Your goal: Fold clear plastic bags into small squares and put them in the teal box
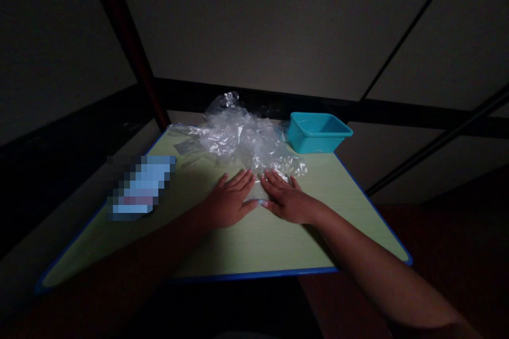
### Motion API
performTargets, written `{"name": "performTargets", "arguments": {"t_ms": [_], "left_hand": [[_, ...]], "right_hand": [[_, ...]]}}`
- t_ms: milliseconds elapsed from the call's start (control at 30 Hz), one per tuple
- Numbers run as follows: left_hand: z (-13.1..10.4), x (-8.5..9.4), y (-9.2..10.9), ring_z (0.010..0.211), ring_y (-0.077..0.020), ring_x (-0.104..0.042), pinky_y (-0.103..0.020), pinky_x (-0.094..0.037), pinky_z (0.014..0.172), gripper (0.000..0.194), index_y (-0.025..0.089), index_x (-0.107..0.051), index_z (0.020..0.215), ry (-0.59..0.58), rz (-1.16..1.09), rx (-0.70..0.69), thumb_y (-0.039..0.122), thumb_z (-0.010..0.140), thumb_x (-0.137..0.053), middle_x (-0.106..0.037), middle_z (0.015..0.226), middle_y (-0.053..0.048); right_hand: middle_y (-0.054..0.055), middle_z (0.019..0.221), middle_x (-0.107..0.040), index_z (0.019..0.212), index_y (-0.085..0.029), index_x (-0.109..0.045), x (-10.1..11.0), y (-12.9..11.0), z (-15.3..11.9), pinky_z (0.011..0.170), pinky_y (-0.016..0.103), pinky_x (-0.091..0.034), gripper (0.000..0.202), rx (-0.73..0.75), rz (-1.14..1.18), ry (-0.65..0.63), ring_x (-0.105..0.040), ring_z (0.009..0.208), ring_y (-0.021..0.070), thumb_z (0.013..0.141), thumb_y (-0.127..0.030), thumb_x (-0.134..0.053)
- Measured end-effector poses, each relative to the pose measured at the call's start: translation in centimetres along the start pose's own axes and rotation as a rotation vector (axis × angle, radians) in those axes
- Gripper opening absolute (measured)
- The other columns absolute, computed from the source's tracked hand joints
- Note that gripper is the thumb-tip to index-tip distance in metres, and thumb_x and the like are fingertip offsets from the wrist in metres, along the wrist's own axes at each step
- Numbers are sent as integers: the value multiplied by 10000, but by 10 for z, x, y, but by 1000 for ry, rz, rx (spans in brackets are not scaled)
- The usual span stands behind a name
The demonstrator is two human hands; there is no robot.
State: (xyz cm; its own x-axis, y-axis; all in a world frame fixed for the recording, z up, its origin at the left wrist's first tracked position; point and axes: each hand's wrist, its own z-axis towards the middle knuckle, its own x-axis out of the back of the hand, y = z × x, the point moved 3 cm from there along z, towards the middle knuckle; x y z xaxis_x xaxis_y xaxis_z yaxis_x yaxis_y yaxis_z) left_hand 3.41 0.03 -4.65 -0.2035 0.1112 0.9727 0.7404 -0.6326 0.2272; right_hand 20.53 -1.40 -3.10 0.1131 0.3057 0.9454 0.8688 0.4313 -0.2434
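Observation:
Both palms face down on a small light green table (262, 249) with a blue edge. My left hand (228, 201) lies flat with its fingers stretched out, and my right hand (289, 200) mirrors it just to the right. Between and under the fingertips is a flat piece of clear plastic (257, 190). It seems to join a crumpled heap of transparent plastic film (238, 135) just beyond the hands. The thumbs point toward each other, close to the near edge of the flat piece. What lies under the palms is hidden.
A turquoise plastic bin (316, 140) stands at the table's back right corner, beside the film. On the left side lies a blurred-out light blue object (145, 183), perhaps a phone. Dark wall panels (254, 26) rise behind the table.

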Motion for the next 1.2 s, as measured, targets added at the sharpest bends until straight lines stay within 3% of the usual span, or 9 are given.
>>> {"name": "performTargets", "arguments": {"t_ms": [167,300,400,500,600,800,1000,1100,1200], "left_hand": [[1,-5,-3,1421,-264,-196,-579,-153,1098,622,170,-256,1467,-49,10,26,477,931,-334,-211,1536,-122],[4,5,-3,1409,-297,-216,-614,-177,1072,568,207,-314,1444,49,3,56,447,931,-363,-245,1533,-133],[6,17,-6,1355,-321,-307,-554,-257,1063,468,205,-504,1324,206,4,77,403,904,-446,-386,1456,-159],[8,23,-9,1261,-306,-394,-455,-326,1047,372,187,-636,1161,318,-6,31,367,850,-541,-519,1295,-146],[8,19,-11,1277,-327,-346,-477,-311,1047,371,249,-645,1160,313,-4,11,380,818,-590,-495,1315,-106],[8,8,-15,1371,-406,-192,-592,-215,1042,455,434,-536,1274,132,37,86,419,823,-597,-353,1484,-35],[9,11,-19,1367,-449,-178,-634,-210,1011,480,425,-547,1267,42,21,66,450,795,-634,-363,1480,-74],[11,13,-23,1353,-422,-213,-619,-193,1023,445,378,-592,1232,107,-15,82,442,794,-635,-411,1444,-78],[14,15,-31,1279,-350,-333,-535,-241,1038,368,292,-653,1147,259,-55,126,440,816,-589,-534,1308,-86]], "right_hand": [[115,1556,-13,1506,-170,-59,-3,0,1,1068,654,-8,717,0,0,-21,4,1439,285,936,-504,-335],[122,1558,-99,1502,-199,-132,6,5,0,1059,665,-33,660,-19,36,99,-68,1436,300,935,-445,-368],[152,1470,-371,1414,-185,-368,21,16,-3,1078,579,-170,515,-108,58,303,-304,1364,292,933,-366,-406],[158,1184,-611,1138,-136,-599,34,31,-3,960,359,-385,304,-200,44,419,-537,1117,239,902,-281,-474],[138,1036,-645,975,-135,-641,38,45,-1,839,281,-415,202,-293,-12,386,-571,968,211,872,-241,-503],[131,1050,-639,975,-155,-643,33,51,5,775,266,-403,203,-359,-84,284,-564,953,218,847,-229,-503],[145,1045,-652,971,-155,-651,32,50,6,739,283,-406,218,-373,-85,213,-582,946,243,845,-201,-480],[142,1046,-664,958,-167,-660,33,46,3,745,306,-408,213,-376,-84,164,-590,954,258,840,-205,-487],[148,1070,-666,969,-166,-668,35,42,0,800,362,-397,232,-380,-93,127,-582,1009,286,842,-204,-479]]}}
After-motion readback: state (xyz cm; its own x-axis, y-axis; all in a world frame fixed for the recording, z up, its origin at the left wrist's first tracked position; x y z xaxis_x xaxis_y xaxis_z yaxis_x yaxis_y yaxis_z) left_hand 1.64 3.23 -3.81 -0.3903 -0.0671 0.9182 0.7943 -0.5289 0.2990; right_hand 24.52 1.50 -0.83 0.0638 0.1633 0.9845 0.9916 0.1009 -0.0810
